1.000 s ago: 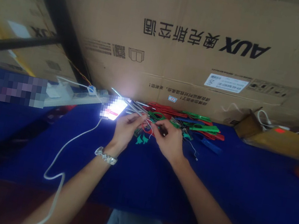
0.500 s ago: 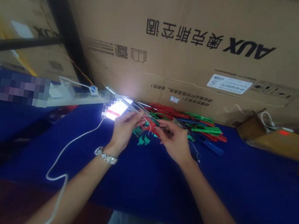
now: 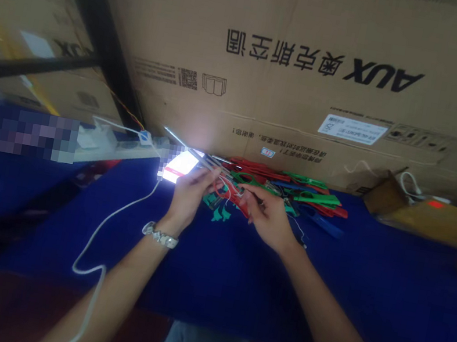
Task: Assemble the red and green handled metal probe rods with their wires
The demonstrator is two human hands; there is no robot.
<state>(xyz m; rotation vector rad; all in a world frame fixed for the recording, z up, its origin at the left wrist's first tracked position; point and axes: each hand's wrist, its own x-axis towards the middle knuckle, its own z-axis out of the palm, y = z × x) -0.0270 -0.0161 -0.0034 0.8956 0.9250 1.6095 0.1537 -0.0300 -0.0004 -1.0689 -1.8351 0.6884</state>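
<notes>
My left hand (image 3: 190, 192), with a silver bracelet watch at the wrist, pinches a slim assembly of grey metal-looking rods (image 3: 181, 140) and a red plastic part (image 3: 222, 189). Thin white wires run along the red part. The fingers of my right hand (image 3: 268, 216) are closed on the lower right end of the same red part. Exactly what lies under the fingertips is too small and blurred to tell. Small green plastic pieces (image 3: 221, 213) lie just below, on the blue table cover (image 3: 210, 274).
Behind my hands lies a pile of red and green plastic parts (image 3: 312, 197), with a blue one (image 3: 324, 223) at its right. A bright phone screen (image 3: 178, 167) glows at the left. A white cable (image 3: 96, 230) crosses the cover. A large cardboard box (image 3: 279, 85) stands behind.
The rods' far end has risen slightly at the upper left. My right hand has turned a little, and more of the red part shows below its fingers. My left hand keeps its hold.
</notes>
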